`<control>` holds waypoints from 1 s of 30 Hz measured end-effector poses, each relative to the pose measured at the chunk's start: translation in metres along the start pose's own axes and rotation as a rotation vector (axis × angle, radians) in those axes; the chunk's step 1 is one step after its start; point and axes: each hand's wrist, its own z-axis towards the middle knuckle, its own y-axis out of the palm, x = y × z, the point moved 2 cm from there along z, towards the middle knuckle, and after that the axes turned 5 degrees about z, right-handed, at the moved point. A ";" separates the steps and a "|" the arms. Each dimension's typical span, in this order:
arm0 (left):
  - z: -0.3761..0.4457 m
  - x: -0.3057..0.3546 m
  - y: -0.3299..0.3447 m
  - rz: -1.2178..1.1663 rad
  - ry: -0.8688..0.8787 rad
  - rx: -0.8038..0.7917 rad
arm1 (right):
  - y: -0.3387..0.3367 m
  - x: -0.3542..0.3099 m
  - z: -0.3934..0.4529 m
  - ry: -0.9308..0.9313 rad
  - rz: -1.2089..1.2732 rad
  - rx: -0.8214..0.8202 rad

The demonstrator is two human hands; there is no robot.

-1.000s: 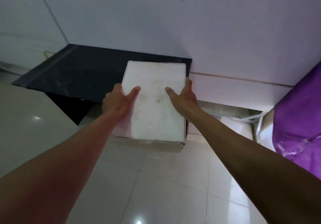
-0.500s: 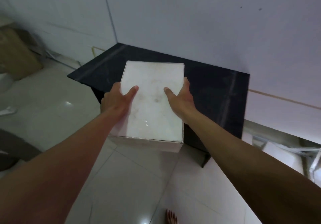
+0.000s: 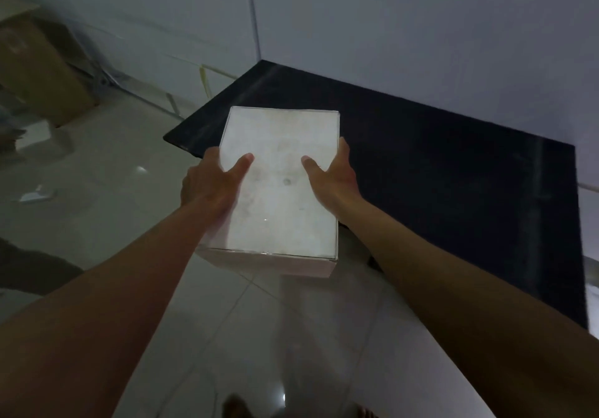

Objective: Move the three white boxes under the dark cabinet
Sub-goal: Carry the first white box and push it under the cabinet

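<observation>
I hold one white box point(image 3: 282, 158) in the air in front of me, its dusty top facing up. My left hand point(image 3: 210, 184) grips its left side with the thumb lying on top. My right hand point(image 3: 334, 177) clasps the right side the same way. The box hangs over the front left part of the dark cabinet point(image 3: 437, 164), whose flat black top runs back to the wall corner. The space beneath the cabinet is hidden from here. No other white boxes are in view.
Pale glossy floor tiles point(image 3: 246, 336) lie below the box. A brown cardboard box point(image 3: 35, 70) stands at the far left by the wall, with scraps of paper point(image 3: 35, 193) on the floor near it. My bare feet point(image 3: 236, 408) show at the bottom edge.
The view has swung left: the cabinet now lies to the right of the box, and the purple object and low shelf at the right are out of sight. Both hands keep their grip.
</observation>
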 end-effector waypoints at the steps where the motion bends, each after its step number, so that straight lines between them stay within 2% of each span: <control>1: 0.015 -0.010 -0.003 -0.004 0.014 -0.015 | 0.015 -0.001 0.004 0.007 0.009 0.022; 11: 0.150 -0.134 -0.033 0.010 0.072 -0.165 | 0.183 -0.012 0.040 0.127 0.014 0.145; 15: 0.199 -0.168 -0.034 0.009 0.058 -0.159 | 0.234 -0.014 0.071 0.135 0.003 0.153; 22: 0.269 -0.210 -0.032 0.036 0.032 -0.161 | 0.303 -0.015 0.120 0.141 -0.012 0.144; 30: 0.321 -0.257 -0.032 0.058 0.060 -0.241 | 0.362 -0.010 0.132 0.185 0.003 0.237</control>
